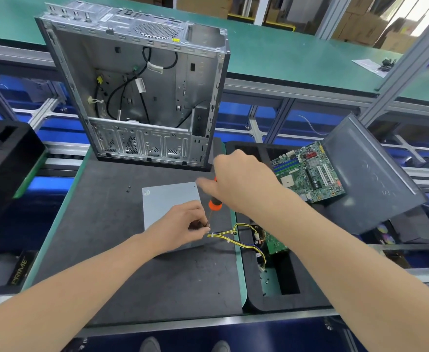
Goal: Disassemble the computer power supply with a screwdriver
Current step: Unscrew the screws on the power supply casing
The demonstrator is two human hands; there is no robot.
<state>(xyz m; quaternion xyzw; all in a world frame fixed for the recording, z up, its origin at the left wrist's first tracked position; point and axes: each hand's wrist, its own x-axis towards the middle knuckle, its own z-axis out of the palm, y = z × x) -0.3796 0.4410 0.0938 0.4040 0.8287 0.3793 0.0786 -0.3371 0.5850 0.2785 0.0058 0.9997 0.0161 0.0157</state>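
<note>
In the head view, the power supply point(167, 209) is seen lying flat on the dark work mat point(101, 250), its plain grey lid uppermost. The screwdriver point(215, 205) is held nearly upright at the right edge of the power supply, with its tip set low against that side. The orange handle is gripped from above by the right hand point(239, 181). The thin shaft is pinched close to the tip by the curled fingers of the left hand point(180, 224), which is placed over the near right part of the lid. The screw itself is hidden behind those fingers, so its seating cannot be told.

A bundle of yellow and black cables point(236, 233) is seen leaving the power supply at that same right edge, just beside the tip. Beyond the power supply an open computer case point(137, 97) is stood upright. Well to the right of the power supply a motherboard point(310, 174) is leaned.

The step in hand is judged to be the loosening of a side screw. It is done well if the tip is seated squarely in the head before any turn is made. The shaft should be kept in line with the screw and firm pressure sent down the handle, so that the head is not stripped. The box should be pinned against sliding, the cables kept clear of the tip, and the freed screw caught by the pinching fingers.
</note>
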